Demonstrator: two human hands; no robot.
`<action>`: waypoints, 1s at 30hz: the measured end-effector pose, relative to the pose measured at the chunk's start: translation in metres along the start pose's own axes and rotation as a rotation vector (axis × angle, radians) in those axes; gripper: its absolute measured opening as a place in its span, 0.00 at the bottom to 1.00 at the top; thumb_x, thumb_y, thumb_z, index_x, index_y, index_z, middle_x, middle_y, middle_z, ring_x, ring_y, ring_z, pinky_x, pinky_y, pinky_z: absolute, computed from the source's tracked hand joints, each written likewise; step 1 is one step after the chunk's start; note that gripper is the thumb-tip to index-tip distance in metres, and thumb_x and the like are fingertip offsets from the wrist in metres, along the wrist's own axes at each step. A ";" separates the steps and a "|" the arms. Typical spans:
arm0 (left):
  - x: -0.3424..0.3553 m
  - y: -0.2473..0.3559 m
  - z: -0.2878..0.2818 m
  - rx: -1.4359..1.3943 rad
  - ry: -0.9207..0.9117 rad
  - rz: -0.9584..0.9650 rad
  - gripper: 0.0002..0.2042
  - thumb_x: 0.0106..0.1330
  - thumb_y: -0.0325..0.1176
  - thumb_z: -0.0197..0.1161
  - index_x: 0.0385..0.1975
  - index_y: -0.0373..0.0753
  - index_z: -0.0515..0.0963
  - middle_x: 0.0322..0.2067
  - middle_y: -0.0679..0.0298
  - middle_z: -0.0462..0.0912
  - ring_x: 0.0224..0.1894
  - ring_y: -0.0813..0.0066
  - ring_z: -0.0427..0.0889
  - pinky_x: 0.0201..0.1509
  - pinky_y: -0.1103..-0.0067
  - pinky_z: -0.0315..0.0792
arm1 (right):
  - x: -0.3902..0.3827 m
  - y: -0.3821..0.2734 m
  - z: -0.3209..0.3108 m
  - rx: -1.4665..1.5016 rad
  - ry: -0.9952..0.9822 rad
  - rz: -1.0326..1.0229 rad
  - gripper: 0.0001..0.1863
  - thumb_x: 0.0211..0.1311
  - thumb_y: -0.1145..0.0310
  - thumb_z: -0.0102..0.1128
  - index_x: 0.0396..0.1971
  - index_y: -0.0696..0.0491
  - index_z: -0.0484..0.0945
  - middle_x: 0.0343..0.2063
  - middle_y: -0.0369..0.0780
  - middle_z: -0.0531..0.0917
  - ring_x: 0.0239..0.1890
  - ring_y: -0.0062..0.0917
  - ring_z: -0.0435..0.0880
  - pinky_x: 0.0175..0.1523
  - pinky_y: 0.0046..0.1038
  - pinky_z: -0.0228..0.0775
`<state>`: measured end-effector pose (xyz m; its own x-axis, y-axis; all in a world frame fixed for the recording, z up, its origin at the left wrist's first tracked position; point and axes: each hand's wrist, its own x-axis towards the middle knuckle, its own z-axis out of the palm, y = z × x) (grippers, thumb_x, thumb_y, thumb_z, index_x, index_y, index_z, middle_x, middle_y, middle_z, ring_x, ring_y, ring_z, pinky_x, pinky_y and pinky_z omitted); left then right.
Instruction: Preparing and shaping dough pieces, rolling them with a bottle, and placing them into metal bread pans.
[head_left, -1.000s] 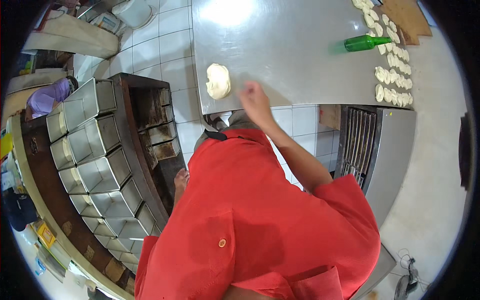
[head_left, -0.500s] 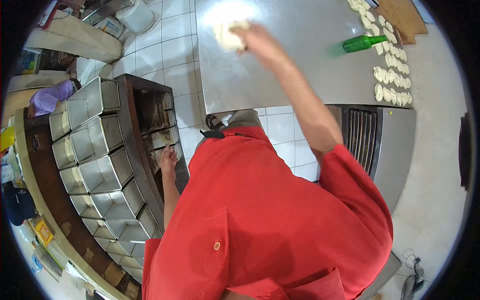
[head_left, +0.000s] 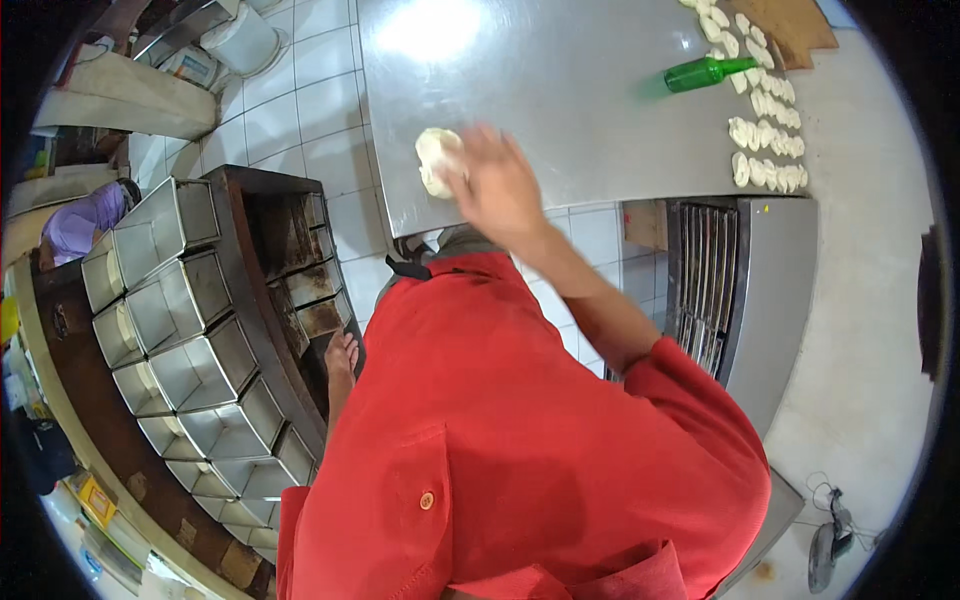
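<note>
Pale dough lump (head_left: 437, 160) sits near the steel tabletop (head_left: 580, 110) front edge | your right hand (head_left: 497, 185) lies spread on it, gripping nothing | left hand (head_left: 341, 355) hangs loose by the tins (head_left: 190, 360) | looks soft, light, sticky, so cup it underneath

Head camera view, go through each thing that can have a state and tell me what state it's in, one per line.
Right hand: fingers spread, pressing on the dough piece, blurred.
Left hand: hanging by the rack, holding nothing.
Dough piece: flattened on the steel table.
Green bottle: lying on its side.
Small dough pieces: shaped, lined in rows.
Loaf tins: empty, in a row.
</note>
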<state>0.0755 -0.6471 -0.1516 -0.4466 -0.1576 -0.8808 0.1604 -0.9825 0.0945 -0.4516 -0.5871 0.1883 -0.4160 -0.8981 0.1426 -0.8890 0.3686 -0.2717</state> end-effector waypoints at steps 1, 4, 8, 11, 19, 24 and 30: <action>-0.006 -0.002 -0.008 0.059 0.109 0.053 0.16 0.79 0.45 0.58 0.56 0.41 0.77 0.43 0.65 0.80 0.43 0.75 0.79 0.45 0.80 0.71 | 0.025 -0.009 -0.025 0.132 0.183 -0.023 0.26 0.74 0.52 0.58 0.65 0.49 0.77 0.64 0.48 0.78 0.64 0.48 0.78 0.71 0.50 0.64; -0.024 0.003 0.040 0.418 0.424 0.235 0.25 0.81 0.47 0.55 0.71 0.41 0.72 0.60 0.60 0.81 0.57 0.67 0.83 0.57 0.79 0.76 | 0.091 -0.035 -0.087 0.121 0.450 -0.025 0.33 0.76 0.48 0.54 0.73 0.51 0.68 0.76 0.52 0.63 0.79 0.50 0.58 0.76 0.58 0.53; -0.055 0.021 0.038 0.318 0.434 0.359 0.26 0.79 0.48 0.57 0.70 0.40 0.73 0.53 0.62 0.84 0.52 0.70 0.83 0.56 0.80 0.75 | 0.129 -0.025 -0.003 0.105 0.604 -0.030 0.40 0.77 0.43 0.48 0.78 0.54 0.58 0.79 0.56 0.51 0.81 0.51 0.52 0.77 0.62 0.45; -0.078 0.020 0.074 0.343 0.506 0.381 0.25 0.77 0.49 0.59 0.67 0.40 0.76 0.49 0.64 0.84 0.47 0.74 0.82 0.52 0.79 0.75 | 0.122 0.018 0.132 0.036 0.315 0.200 0.44 0.78 0.39 0.40 0.79 0.58 0.53 0.79 0.59 0.49 0.82 0.49 0.48 0.80 0.59 0.38; -0.100 0.031 0.109 1.164 0.536 0.545 0.24 0.78 0.47 0.55 0.66 0.38 0.75 0.48 0.61 0.82 0.45 0.75 0.80 0.50 0.76 0.74 | 0.174 0.078 0.167 0.234 -0.012 0.263 0.54 0.70 0.29 0.43 0.81 0.57 0.49 0.81 0.55 0.45 0.83 0.49 0.43 0.83 0.49 0.33; -0.045 0.069 0.178 1.179 0.626 0.861 0.23 0.78 0.43 0.55 0.66 0.36 0.74 0.53 0.56 0.80 0.49 0.67 0.80 0.54 0.72 0.74 | 0.084 0.012 0.157 0.207 0.292 -0.063 0.43 0.75 0.40 0.47 0.80 0.51 0.53 0.81 0.47 0.49 0.80 0.46 0.55 0.80 0.56 0.45; 0.028 0.079 0.231 1.123 0.745 1.188 0.22 0.78 0.37 0.55 0.67 0.34 0.72 0.59 0.50 0.77 0.54 0.57 0.80 0.60 0.67 0.74 | 0.066 0.040 0.169 0.348 0.251 -0.020 0.45 0.75 0.38 0.46 0.79 0.54 0.52 0.77 0.51 0.59 0.79 0.49 0.56 0.80 0.52 0.46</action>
<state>-0.1281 -0.7525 -0.0618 -0.0487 -0.9951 -0.0859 -0.6877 -0.0290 0.7254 -0.4821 -0.6726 0.0265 -0.4718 -0.8018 0.3667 -0.7974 0.2105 -0.5656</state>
